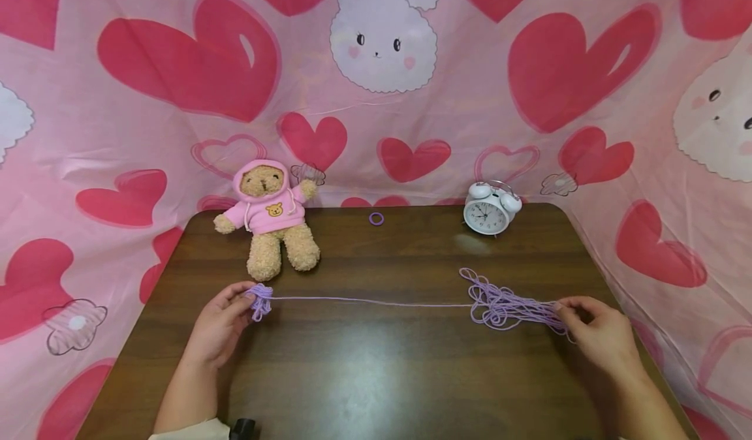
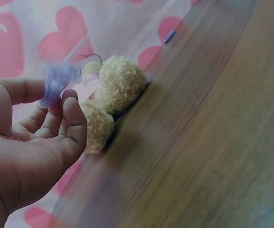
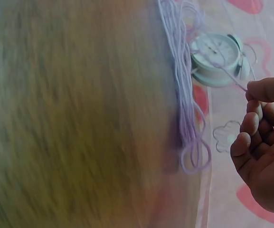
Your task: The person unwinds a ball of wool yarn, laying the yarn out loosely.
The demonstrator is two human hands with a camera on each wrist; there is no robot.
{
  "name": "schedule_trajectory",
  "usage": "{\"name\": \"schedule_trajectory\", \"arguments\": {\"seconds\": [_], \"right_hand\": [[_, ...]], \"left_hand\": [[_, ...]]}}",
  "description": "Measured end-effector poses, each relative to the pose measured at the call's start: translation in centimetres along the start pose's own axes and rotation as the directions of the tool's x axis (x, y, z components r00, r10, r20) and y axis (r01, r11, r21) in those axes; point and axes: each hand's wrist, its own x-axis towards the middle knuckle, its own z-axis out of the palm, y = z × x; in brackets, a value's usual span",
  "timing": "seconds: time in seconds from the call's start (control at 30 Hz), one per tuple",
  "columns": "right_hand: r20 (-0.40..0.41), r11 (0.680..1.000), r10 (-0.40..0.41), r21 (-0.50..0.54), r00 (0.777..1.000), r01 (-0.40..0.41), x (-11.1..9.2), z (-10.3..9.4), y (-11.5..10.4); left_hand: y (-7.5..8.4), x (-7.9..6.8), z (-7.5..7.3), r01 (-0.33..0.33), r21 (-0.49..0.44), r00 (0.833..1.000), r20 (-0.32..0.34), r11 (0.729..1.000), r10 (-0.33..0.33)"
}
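My left hand (image 1: 220, 322) pinches a small wound bundle of purple yarn (image 1: 261, 303) between thumb and fingers, near the teddy bear's feet. In the left wrist view the yarn bundle (image 2: 58, 84) is blurred at the fingertips. One yarn strand (image 1: 364, 301) runs nearly straight from it across to a loose, looped yarn pile (image 1: 505, 307) on the right of the table. At the pile's right end is my right hand (image 1: 602, 339). In the right wrist view its thumb and forefinger pinch a single strand (image 3: 235, 83), with the long yarn loops (image 3: 182, 71) lying beside it.
A teddy bear (image 1: 273, 211) in a pink hoodie sits at the back left of the brown table (image 1: 364, 368). A purple ring (image 1: 376, 219) lies at the back middle. At the back right stands a white alarm clock (image 1: 486, 217). Pink heart-patterned cloth (image 1: 470, 113) hangs around the table.
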Motion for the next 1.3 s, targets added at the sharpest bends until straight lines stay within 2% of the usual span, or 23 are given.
{"name": "schedule_trajectory", "arguments": {"seconds": [0.27, 0.4, 0.97, 1.07, 1.3], "right_hand": [[-0.023, 0.997, 0.045, 0.068, 0.999, -0.044, 0.0, -0.7, 1.4], [-0.044, 0.998, 0.045, 0.055, 0.998, -0.043, 0.0, -1.0, 2.3], [-0.072, 0.999, 0.032, 0.016, 0.997, -0.031, 0.7, -2.9, 3.9], [-0.072, 0.999, 0.036, 0.003, 0.997, -0.036, 0.7, -2.9, 4.1], [-0.071, 0.998, 0.061, 0.002, 0.996, -0.061, 0.6, -3.1, 4.2]], "left_hand": [[0.1, -0.4, -0.9, -0.028, -0.011, 0.999, -0.014, 1.000, 0.028], [0.1, -0.7, -1.3, -0.037, -0.026, 0.999, -0.021, 0.999, 0.037], [0.6, -1.5, -2.3, 0.013, 0.029, 0.995, -0.101, 0.999, -0.010], [0.5, -1.7, -2.7, -0.002, 0.030, 0.995, -0.101, 1.000, 0.005], [0.2, -1.9, -3.4, -0.050, -0.035, 0.994, -0.095, 0.998, 0.046]]}}
